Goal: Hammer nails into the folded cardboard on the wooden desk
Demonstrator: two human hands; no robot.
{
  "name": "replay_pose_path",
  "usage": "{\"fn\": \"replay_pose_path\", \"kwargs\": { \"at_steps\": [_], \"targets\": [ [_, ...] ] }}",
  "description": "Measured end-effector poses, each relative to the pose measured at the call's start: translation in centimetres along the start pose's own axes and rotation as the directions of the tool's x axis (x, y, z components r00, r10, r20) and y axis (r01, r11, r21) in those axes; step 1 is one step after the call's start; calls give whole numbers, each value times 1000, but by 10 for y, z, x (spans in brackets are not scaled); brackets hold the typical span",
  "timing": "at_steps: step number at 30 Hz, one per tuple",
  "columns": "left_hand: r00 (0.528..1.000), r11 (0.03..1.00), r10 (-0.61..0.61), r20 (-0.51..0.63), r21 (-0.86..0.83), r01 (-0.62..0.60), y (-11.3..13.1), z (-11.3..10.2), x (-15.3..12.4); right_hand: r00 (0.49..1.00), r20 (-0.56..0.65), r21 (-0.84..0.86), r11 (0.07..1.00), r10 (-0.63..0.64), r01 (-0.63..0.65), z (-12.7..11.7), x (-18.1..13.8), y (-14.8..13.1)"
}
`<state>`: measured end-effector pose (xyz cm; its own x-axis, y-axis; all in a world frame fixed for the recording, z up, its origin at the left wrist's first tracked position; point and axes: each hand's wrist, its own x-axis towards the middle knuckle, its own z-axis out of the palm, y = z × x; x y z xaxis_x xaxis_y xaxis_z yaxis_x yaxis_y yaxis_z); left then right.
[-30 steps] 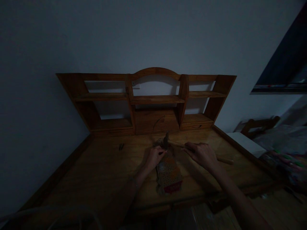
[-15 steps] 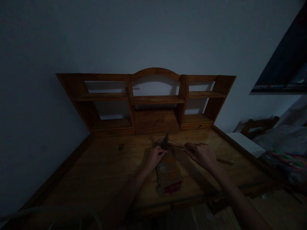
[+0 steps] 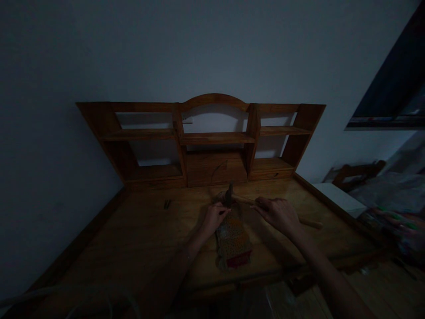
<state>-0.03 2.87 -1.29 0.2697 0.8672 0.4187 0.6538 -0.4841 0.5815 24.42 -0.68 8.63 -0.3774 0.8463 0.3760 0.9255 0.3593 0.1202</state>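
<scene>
My right hand [image 3: 277, 213] is wrapped round the wooden handle of a hammer [image 3: 229, 195]. The dark hammer head is over the far end of a speckled block [image 3: 234, 235] that has a red patch at its near end. Right under the head, my left hand [image 3: 215, 217] pinches with thumb and forefinger over the block's far part. Whatever sits in that pinch is too small and dark to name. The rear of the handle sticks out past my right hand. What the block is made of cannot be told in this light.
A wooden desk [image 3: 133, 239] carries the block. Two or so small dark pieces [image 3: 167, 204] lie on its left. Along the back stands a wooden shelf unit [image 3: 217, 138] against the wall. A white surface [image 3: 338, 198] and a wooden chair back [image 3: 358, 173] are at right.
Both hands and the hammer stay almost where they were, with the hammer head still close over the left fingertips. The view has shifted very slightly.
</scene>
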Motion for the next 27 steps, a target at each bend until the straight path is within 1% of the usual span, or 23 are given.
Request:
{"fn": "replay_pose_path", "kwargs": {
  "at_steps": [10, 14, 22, 27],
  "targets": [
    [1000, 999, 1, -15, 33, -1, 2, -2, 0, 999, 32, 32, 999, -13, 12, -2, 1, 0],
    [1000, 1000, 11, -8, 1, -11, 2, -2, -1, 1000, 18, 22, 1000, -7, 7, -2, 1, 0],
    [1000, 1000, 0, -5, 1, 0, -5, 2, 1, 1000, 21, 2, 1000, -13, 13, -6, 1, -1],
    [1000, 1000, -19, -5, 2, 19, -4, 2, 1, 1000, 2, 33, 999, -9, 9, -2, -2, 0]
  ]
}}
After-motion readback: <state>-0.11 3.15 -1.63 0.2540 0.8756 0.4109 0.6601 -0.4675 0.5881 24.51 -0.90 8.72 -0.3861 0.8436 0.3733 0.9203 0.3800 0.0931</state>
